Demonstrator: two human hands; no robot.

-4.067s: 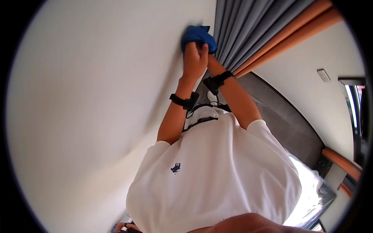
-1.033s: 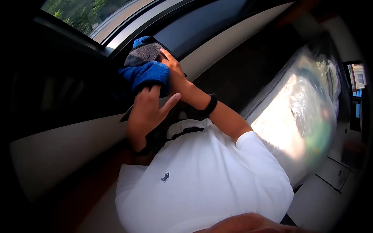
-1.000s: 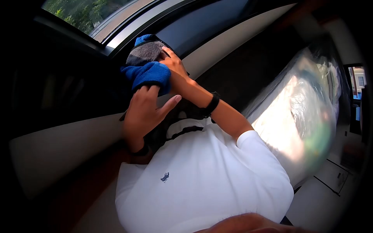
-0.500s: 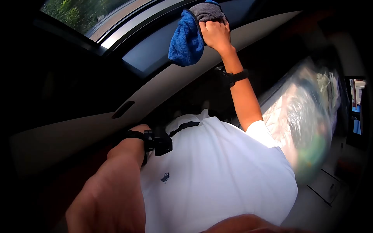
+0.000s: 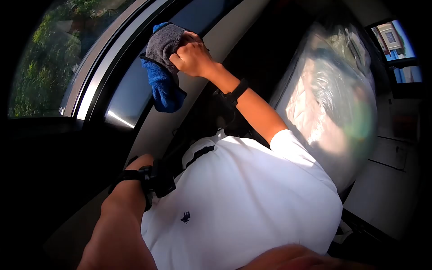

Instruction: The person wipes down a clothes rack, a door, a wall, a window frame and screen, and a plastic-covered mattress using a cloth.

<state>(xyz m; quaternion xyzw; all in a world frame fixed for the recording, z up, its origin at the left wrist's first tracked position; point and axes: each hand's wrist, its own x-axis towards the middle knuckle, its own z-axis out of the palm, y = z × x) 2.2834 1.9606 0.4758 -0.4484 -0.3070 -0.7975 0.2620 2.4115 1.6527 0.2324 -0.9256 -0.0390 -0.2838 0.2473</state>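
Observation:
My right hand [image 5: 191, 56] is closed around a microfibre cloth [image 5: 166, 42], grey on one side and blue on the other. Part of the cloth hangs down in a loose blue fold. It lies against the dark, shiny door panel [image 5: 130, 96] just below the window; I cannot tell how firmly it presses. At the lower left, my left hand [image 5: 145, 160] shows only as a small patch beyond the wrist strap. Its fingers are hidden in shadow. A small black camera [image 5: 157, 178] is strapped to that wrist.
The side window [image 5: 54, 67] with its bright metal trim [image 5: 101, 60] is at the upper left, trees outside. A seat [image 5: 324, 108] covered in clear plastic stands to the right. A pale door edge [image 5: 216, 45] runs beside my right arm.
My right hand and the cloth have moved left and somewhat down across the view. The view itself has turned, showing more of the window. The hand still grips the cloth.

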